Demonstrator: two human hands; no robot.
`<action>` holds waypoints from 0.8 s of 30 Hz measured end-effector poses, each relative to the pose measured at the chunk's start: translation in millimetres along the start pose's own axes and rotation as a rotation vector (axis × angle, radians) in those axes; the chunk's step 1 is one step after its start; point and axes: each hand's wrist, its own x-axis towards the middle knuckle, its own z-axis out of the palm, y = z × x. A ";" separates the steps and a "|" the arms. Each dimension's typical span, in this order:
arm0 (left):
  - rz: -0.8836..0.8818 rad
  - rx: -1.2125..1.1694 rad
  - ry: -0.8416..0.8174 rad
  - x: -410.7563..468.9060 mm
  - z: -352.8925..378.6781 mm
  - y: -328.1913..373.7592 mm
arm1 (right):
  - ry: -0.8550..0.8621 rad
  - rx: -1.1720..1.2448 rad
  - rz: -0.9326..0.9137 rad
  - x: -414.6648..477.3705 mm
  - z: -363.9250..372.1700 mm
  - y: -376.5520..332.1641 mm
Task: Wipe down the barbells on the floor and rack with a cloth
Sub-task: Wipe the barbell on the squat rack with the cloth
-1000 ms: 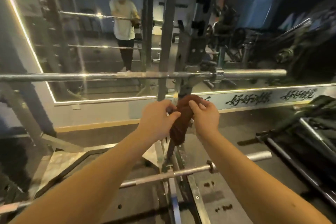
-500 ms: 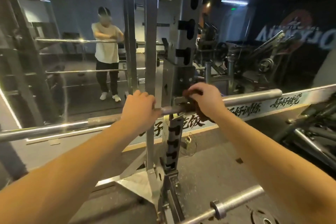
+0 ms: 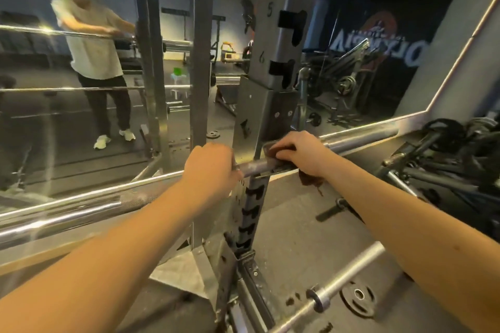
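The bar [image 3: 362, 138] lay in the rack, hooked on the upright [image 3: 276, 67]. Its long axis ran from low on the left to higher on the right across the view.

The left grip [image 3: 209, 170] was closed bare around the shaft, just left of the upright. The right grip [image 3: 300, 150] was just right of the upright, fingers curled over the top of the bar with the cloth [image 3: 311, 180] pinched against the metal. A brown tail of the cloth hung below the wrist. How far the cloth wrapped under the bar could not be seen.

From the right grip, the smooth sleeve ran on to the right and away, bare and open along its length. To the left, the upright and the other hand stood in the way. So the right hand was the nearer one for the sleeve, and the likely stroke was a slide outward along the bar's axis, with the left grip bracing the shaft against rolling in the hook.

A second bar, the floor bar [image 3: 351, 269], lay at lower right, slanting roughly the same way, with a small plate [image 3: 357, 297] just beside it. Neither hand was near it. It looked to be work left to do, and the long shaft left of the left grip probably was too.
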 end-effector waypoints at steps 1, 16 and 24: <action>-0.002 0.001 -0.005 0.8 -1.3 0.7 | 0.007 -0.003 -0.026 1.0 3.8 -4.4; -0.046 -0.075 -0.027 2.0 -2.7 7.1 | -0.208 -0.078 -0.189 17.3 -31.6 27.6; -0.070 -0.081 -0.040 2.6 -5.5 10.1 | -0.247 -0.056 -0.292 28.6 -30.6 25.3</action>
